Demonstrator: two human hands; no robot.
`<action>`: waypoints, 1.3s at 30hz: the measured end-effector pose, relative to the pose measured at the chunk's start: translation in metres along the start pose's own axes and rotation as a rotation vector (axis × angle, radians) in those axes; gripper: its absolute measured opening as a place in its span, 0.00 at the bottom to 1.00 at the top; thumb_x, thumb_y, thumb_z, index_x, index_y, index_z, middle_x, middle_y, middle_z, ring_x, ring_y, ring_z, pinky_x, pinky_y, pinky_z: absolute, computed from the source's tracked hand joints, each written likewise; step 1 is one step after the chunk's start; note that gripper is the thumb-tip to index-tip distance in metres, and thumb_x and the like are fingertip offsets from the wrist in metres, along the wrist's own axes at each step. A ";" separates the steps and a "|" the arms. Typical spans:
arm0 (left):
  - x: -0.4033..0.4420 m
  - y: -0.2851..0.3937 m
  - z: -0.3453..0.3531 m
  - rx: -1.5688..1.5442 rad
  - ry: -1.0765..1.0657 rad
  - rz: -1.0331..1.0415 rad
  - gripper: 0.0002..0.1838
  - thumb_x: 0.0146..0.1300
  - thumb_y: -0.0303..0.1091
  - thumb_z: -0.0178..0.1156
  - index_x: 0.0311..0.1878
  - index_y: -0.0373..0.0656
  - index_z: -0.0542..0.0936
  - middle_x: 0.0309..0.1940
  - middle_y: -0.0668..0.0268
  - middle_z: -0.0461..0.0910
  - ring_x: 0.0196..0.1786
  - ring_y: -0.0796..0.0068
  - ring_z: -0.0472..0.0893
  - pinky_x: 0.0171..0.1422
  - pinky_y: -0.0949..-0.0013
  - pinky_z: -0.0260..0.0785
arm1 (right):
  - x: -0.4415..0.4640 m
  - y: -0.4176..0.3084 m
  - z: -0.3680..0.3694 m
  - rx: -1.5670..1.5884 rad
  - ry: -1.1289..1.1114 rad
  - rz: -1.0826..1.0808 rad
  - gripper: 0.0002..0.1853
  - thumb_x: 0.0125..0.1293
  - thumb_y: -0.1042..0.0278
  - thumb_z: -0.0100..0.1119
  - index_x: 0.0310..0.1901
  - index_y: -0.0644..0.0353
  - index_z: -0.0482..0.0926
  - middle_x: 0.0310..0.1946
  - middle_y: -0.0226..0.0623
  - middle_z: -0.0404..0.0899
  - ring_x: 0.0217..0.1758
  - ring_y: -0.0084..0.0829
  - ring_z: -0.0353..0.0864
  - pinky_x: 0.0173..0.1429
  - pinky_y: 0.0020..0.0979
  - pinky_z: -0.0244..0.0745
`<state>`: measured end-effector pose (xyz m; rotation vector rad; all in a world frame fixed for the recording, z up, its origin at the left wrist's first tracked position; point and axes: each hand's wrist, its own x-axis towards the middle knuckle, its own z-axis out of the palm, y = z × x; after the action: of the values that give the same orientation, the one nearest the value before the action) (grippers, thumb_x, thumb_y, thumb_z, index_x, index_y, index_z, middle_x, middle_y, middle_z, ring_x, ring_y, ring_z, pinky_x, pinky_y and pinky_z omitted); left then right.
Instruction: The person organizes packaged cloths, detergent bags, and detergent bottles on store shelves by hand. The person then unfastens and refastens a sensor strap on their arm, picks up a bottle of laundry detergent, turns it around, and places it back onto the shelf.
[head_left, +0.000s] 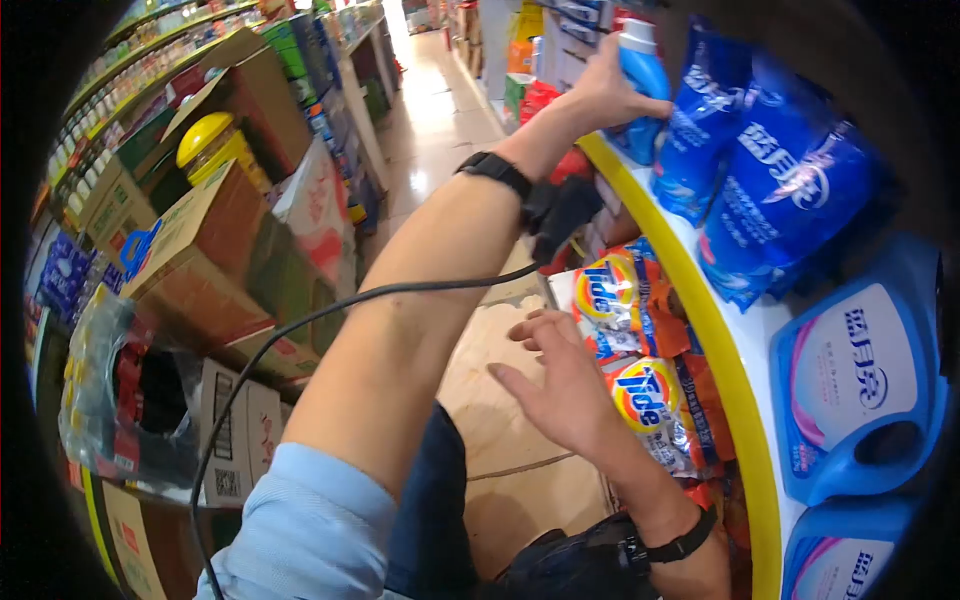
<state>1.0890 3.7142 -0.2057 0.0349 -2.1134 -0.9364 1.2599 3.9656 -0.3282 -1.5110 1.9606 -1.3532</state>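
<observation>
My left hand [612, 88] reaches to the upper right and is wrapped round a blue bottle [645, 75] with a white cap, which stands upright at the shelf's far end. Right beside it are blue detergent pouches [770, 175]. Lower down, my right hand [560, 385] hangs above the floor with its fingers apart and slightly curled, holding nothing. Its nearest things are the Tide bags [645, 400] on the lower level. Both wrists carry black straps, and a black cable crosses my left forearm.
A white shelf with a yellow edge [690, 275] curves down the right side and bears large blue jugs [850, 375]. Cardboard boxes [215, 250], a yellow-lidded tub [208, 145] and plastic-wrapped bottles [100, 390] fill the left. A tiled aisle [425, 130] runs between them.
</observation>
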 end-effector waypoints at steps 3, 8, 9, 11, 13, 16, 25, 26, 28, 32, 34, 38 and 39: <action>0.004 -0.006 0.001 -0.034 -0.013 -0.021 0.71 0.36 0.53 0.83 0.74 0.29 0.48 0.63 0.42 0.69 0.64 0.48 0.74 0.70 0.56 0.69 | 0.003 0.007 0.004 -0.068 0.002 -0.043 0.20 0.60 0.66 0.71 0.51 0.63 0.76 0.52 0.45 0.74 0.48 0.41 0.81 0.54 0.37 0.79; -0.028 0.000 0.011 -0.161 0.166 -0.203 0.70 0.47 0.44 0.77 0.76 0.25 0.33 0.59 0.41 0.73 0.60 0.53 0.78 0.66 0.61 0.71 | 0.007 0.003 0.003 -0.047 -0.054 0.016 0.21 0.59 0.66 0.71 0.50 0.65 0.76 0.50 0.48 0.74 0.49 0.45 0.80 0.52 0.40 0.78; -0.037 0.000 0.021 0.069 0.377 -0.235 0.62 0.45 0.42 0.75 0.74 0.23 0.46 0.58 0.38 0.73 0.61 0.50 0.77 0.67 0.57 0.71 | 0.006 0.003 0.004 -0.068 -0.036 0.004 0.20 0.59 0.66 0.71 0.50 0.65 0.76 0.49 0.47 0.75 0.48 0.44 0.81 0.52 0.40 0.77; -0.067 0.015 0.022 -0.112 0.540 -0.224 0.42 0.44 0.43 0.73 0.57 0.30 0.62 0.50 0.40 0.75 0.57 0.45 0.78 0.64 0.51 0.70 | 0.006 0.012 0.004 -0.073 -0.091 -0.012 0.21 0.59 0.66 0.72 0.51 0.65 0.76 0.52 0.48 0.77 0.51 0.47 0.80 0.55 0.41 0.75; -0.098 0.035 0.022 -0.134 0.676 -0.357 0.37 0.46 0.41 0.71 0.54 0.30 0.64 0.50 0.38 0.74 0.55 0.37 0.76 0.63 0.49 0.70 | 0.006 0.025 0.001 -0.243 -0.196 -0.047 0.23 0.59 0.67 0.71 0.53 0.65 0.76 0.55 0.49 0.77 0.55 0.49 0.79 0.60 0.40 0.72; -0.137 0.052 0.007 -0.349 0.597 -0.505 0.30 0.59 0.40 0.65 0.59 0.34 0.65 0.57 0.40 0.74 0.63 0.41 0.73 0.67 0.51 0.66 | 0.011 0.051 -0.001 -0.315 -0.238 -0.209 0.26 0.55 0.72 0.68 0.57 0.64 0.75 0.60 0.50 0.76 0.59 0.50 0.77 0.64 0.38 0.70; -0.185 -0.003 0.023 -0.458 0.735 -0.689 0.15 0.58 0.34 0.64 0.45 0.35 0.78 0.32 0.57 0.83 0.38 0.65 0.84 0.47 0.62 0.76 | 0.024 0.062 0.002 -0.253 -0.331 0.007 0.22 0.57 0.68 0.69 0.53 0.64 0.76 0.50 0.47 0.77 0.50 0.42 0.81 0.54 0.38 0.77; -0.195 0.002 0.018 -0.496 0.697 -0.731 0.16 0.58 0.34 0.65 0.46 0.34 0.78 0.32 0.59 0.83 0.37 0.66 0.83 0.45 0.64 0.77 | 0.025 0.055 0.004 -0.244 -0.356 0.063 0.21 0.58 0.66 0.69 0.51 0.66 0.76 0.50 0.48 0.77 0.49 0.43 0.81 0.54 0.38 0.77; -0.204 -0.015 0.019 -0.610 0.574 -0.783 0.14 0.61 0.33 0.61 0.46 0.36 0.77 0.32 0.63 0.81 0.31 0.74 0.81 0.38 0.69 0.74 | 0.029 0.046 0.003 -0.230 -0.367 0.145 0.21 0.60 0.63 0.69 0.50 0.68 0.77 0.50 0.50 0.77 0.50 0.47 0.81 0.55 0.40 0.76; -0.214 -0.011 0.003 -0.772 0.445 -0.895 0.12 0.63 0.33 0.58 0.46 0.37 0.76 0.31 0.64 0.81 0.29 0.76 0.80 0.32 0.73 0.70 | 0.032 0.048 0.000 -0.330 -0.446 0.112 0.22 0.60 0.60 0.69 0.49 0.68 0.78 0.51 0.51 0.77 0.53 0.51 0.79 0.59 0.41 0.73; -0.214 -0.019 0.003 -0.770 0.427 -0.901 0.11 0.64 0.34 0.57 0.46 0.37 0.76 0.31 0.64 0.80 0.29 0.76 0.80 0.31 0.73 0.69 | 0.031 0.049 0.002 -0.373 -0.432 0.085 0.22 0.61 0.59 0.68 0.49 0.68 0.77 0.52 0.52 0.76 0.56 0.51 0.77 0.62 0.42 0.72; -0.212 -0.023 0.003 -0.790 0.423 -0.936 0.11 0.65 0.34 0.57 0.46 0.38 0.75 0.31 0.63 0.80 0.29 0.75 0.80 0.31 0.72 0.71 | 0.028 0.053 0.005 -0.368 -0.454 0.083 0.20 0.60 0.64 0.69 0.49 0.66 0.77 0.51 0.51 0.76 0.57 0.52 0.76 0.63 0.42 0.71; -0.211 -0.023 0.003 -0.783 0.410 -0.944 0.11 0.65 0.34 0.57 0.46 0.37 0.75 0.31 0.63 0.80 0.29 0.75 0.80 0.31 0.72 0.71 | 0.026 0.055 0.004 -0.367 -0.458 0.086 0.20 0.60 0.64 0.69 0.49 0.66 0.77 0.51 0.51 0.76 0.57 0.52 0.76 0.63 0.42 0.71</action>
<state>1.2228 3.7675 -0.3610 0.7941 -1.1794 -2.0353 1.2214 3.9400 -0.3680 -1.6833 2.0010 -0.5567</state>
